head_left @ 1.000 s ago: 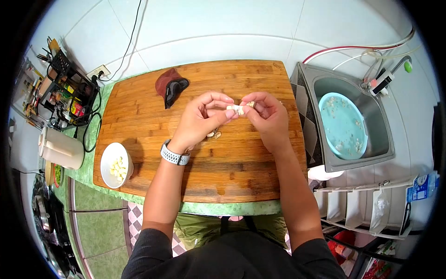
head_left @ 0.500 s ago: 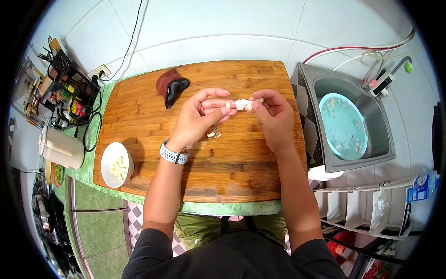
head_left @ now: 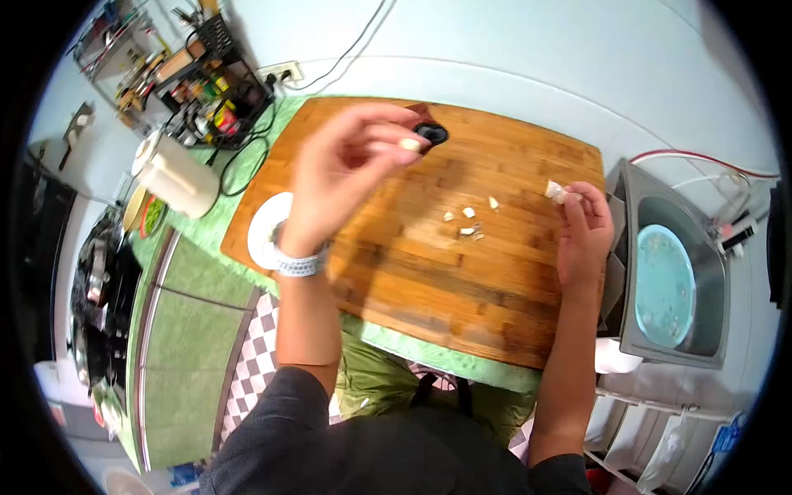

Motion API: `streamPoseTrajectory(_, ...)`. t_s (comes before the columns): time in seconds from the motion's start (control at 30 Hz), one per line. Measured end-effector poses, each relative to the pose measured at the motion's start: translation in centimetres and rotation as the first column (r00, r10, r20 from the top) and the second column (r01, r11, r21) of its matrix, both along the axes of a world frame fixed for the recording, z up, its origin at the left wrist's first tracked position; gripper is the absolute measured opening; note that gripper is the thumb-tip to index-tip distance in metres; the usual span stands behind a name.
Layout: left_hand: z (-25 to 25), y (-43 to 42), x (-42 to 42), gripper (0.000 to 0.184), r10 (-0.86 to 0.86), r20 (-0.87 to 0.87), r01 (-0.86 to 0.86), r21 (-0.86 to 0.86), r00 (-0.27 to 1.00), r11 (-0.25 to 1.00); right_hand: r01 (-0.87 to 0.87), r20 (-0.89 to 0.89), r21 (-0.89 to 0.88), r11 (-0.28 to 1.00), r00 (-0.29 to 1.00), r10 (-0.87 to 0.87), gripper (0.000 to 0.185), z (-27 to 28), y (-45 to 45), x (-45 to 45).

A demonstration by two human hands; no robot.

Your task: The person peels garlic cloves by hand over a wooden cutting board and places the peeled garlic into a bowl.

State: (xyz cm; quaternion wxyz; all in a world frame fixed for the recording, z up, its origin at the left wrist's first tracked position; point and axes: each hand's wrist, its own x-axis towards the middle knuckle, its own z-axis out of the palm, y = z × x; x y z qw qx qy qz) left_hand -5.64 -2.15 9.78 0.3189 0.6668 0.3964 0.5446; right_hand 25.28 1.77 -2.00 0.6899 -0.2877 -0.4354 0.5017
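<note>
My left hand (head_left: pixel 346 169), raised over the board's left part, pinches a small pale clove (head_left: pixel 409 144) between thumb and fingers; the hand is slightly blurred. Over the board's right edge, my right hand (head_left: pixel 586 223) holds a whitish papery piece (head_left: pixel 555 191) in its fingertips. Several pale scraps (head_left: pixel 469 213) lie on the wooden board (head_left: pixel 429 280) between the hands. A white bowl (head_left: pixel 262 227) stands at the board's left edge, partly hidden by my left wrist. Behind my left fingertips a dark object (head_left: pixel 431 133) shows in part.
A sink (head_left: pixel 705 330) with a light-blue basin (head_left: pixel 665 285) is at the right. To the left stand a cream pitcher (head_left: pixel 177 177) and a rack (head_left: pixel 219 78) of bottles. A cable (head_left: pixel 338 59) runs down the wall to an outlet.
The view has turned and shifted. My hands have moved far apart, the left with a clove and the right with a papery piece. More scraps show on the board.
</note>
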Motion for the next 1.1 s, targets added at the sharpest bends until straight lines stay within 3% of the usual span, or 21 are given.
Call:
streamPoseTrajectory(0.07,1.0,-2.9,-4.5,0.034,0.217,-0.163,-0.216,0.029,0.962,0.976,0.007,0.004,-0.022,1.000,1.000,-0.007,0.017,0.5,-0.1,-0.1)
streamPoseTrajectory(0.13,1.3,-5.2,-8.3,0.031,0.412,-0.375,-0.430,0.038,0.830,0.902,0.034,0.068,-0.030,0.999,0.997,-0.032,0.018,0.3,0.0,-0.1)
streamPoseTrajectory(0.2,0.6,-6.5,-11.4,0.026,0.466,-0.551,-0.532,0.047,0.692,0.846,0.011,0.041,-0.020,1.000,0.999,-0.011,0.019,0.1,0.0,0.0)
streamPoseTrajectory(0.23,0.4,-7.1,-12.2,0.020,0.476,-0.671,-0.569,0.096,0.569,0.816,0.004,0.047,-0.018,1.000,0.999,-0.003,0.019,0.1,0.0,-0.1)
streamPoseTrajectory(0.27,0.2,-7.3,-13.0,0.020,0.477,-0.670,-0.571,0.096,0.569,0.816,-0.004,0.052,-0.013,1.000,0.999,0.005,0.020,0.1,0.0,-0.2)
streamPoseTrajectory(0.37,-1.3,-7.2,-14.4,0.022,0.407,-0.826,-0.572,0.130,0.389,0.810,-0.028,0.080,-0.008,1.000,0.996,0.028,0.021,-0.2,0.1,-0.2)
streamPoseTrajectory(0.47,-2.1,-6.3,-13.3,0.024,0.434,-0.830,-0.557,0.189,0.349,0.809,-0.024,0.098,0.014,1.000,0.995,0.023,0.021,-0.9,0.4,0.1)
streamPoseTrajectory(0.53,-2.1,-4.9,-11.0,0.020,0.466,-0.796,-0.507,0.239,0.387,0.828,-0.074,0.050,0.036,0.997,0.996,0.072,0.021,-0.3,0.3,-0.1)
streamPoseTrajectory(0.63,-3.0,-2.1,-5.0,0.018,0.404,-0.633,-0.351,0.215,0.661,0.911,-0.088,0.035,0.023,0.996,0.996,0.087,0.023,-0.4,0.2,-0.2)
streamPoseTrajectory(0.7,-3.8,-0.6,1.0,0.023,0.191,-0.504,-0.186,0.062,0.842,0.981,-0.134,0.033,0.036,0.990,0.991,0.133,0.026,-0.2,0.2,-0.2)
streamPoseTrajectory(0.77,-4.4,0.9,5.9,0.034,-0.081,-0.400,0.039,-0.112,0.913,0.993,-0.113,0.081,0.031,0.993,0.991,0.111,0.026,-0.2,0.0,-0.4)
streamPoseTrajectory(0.8,-5.2,1.7,8.1,0.036,-0.135,-0.269,0.108,-0.113,0.954,0.988,-0.096,0.125,0.021,0.995,0.988,0.093,0.027,-0.2,0.0,-0.4)
streamPoseTrajectory(0.93,-7.1,4.5,12.1,0.031,-0.277,-0.071,0.264,-0.154,0.958,0.952,-0.094,0.138,0.038,0.995,0.986,0.088,0.024,0.7,-0.4,-0.6)
streamPoseTrajectory(1.1,-8.2,5.0,12.4,0.016,-0.286,0.163,0.309,-0.137,0.944,0.941,-0.050,0.209,0.017,0.999,0.977,0.046,0.021,0.4,-0.4,-0.3)
